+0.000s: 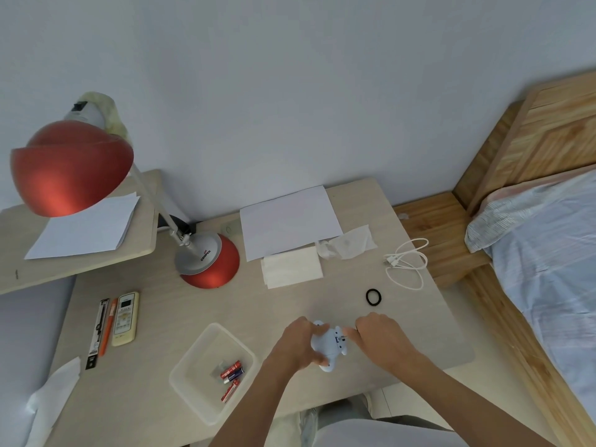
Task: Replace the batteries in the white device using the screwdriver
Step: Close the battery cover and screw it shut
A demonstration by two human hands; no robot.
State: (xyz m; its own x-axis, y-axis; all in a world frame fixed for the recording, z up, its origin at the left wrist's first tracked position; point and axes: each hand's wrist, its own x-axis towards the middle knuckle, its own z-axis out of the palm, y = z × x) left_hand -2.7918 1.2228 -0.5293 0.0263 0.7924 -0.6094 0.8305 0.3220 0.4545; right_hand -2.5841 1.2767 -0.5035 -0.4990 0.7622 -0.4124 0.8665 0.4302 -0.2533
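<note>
White with a faint blue cast, the small rounded plastic device (327,345) is held just above the near edge of the pale wood-grain table (180,317), between both hands. The left hand (298,343) grips it from the side, with the fingers curled round its body and the thumb over the top. The right hand (380,333) has its fingers bunched and appears to pinch a slim screwdriver (345,333). Only a short length of the shaft shows, and its tip meets a small dark recess on the device's face. I judge the step to be work on the screw of the battery cover. The recess is too small to tell whether the screw is being loosened or tightened, or whether the cover is on. To the left, well apart from the hands, a clear rectangular plastic tray (193,391) holds several red and blue cylindrical batteries (231,372). The next move probably calls for the tip to sit square in the screw head under straight, light pressure. The left hand must brace the device against the twist. A freed screw would be tiny and easy to lose, so the tray is the sensible place for it.
</note>
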